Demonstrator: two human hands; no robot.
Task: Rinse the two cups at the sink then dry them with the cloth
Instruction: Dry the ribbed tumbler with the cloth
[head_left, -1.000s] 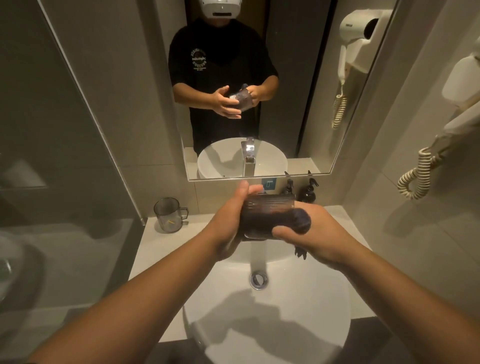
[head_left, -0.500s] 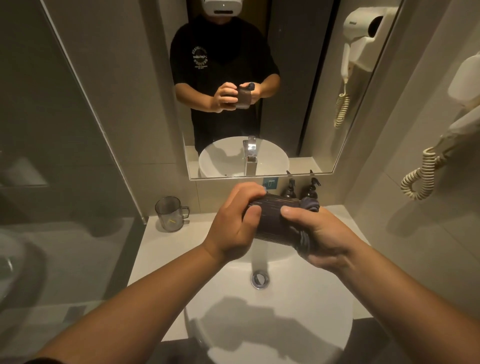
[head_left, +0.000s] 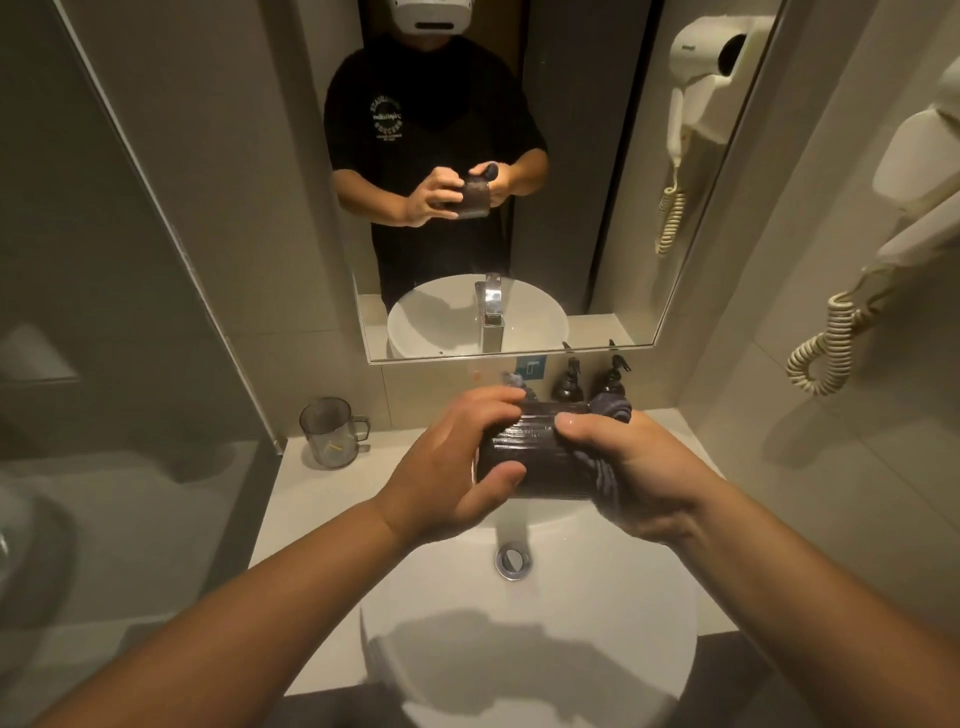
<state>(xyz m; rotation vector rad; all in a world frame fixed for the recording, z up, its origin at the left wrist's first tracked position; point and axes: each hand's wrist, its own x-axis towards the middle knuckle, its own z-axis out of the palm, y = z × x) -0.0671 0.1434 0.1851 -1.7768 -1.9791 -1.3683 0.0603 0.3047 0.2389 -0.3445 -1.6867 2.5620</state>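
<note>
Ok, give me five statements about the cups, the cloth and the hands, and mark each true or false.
1. Both hands hold the dark cup above the sink. True.
2. The clear cup lies in the sink. False: it stands upright on the counter to the left.
3. The right hand holds the cloth against the dark cup. True.
4. The left hand rests flat on the counter. False: it grips the dark cup.
5. Two dark pump bottles stand behind the sink. True.

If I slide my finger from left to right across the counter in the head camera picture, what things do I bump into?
Clear cup → left hand → dark cup held over the sink → right hand with the cloth → hair dryer cord on the wall.
</note>
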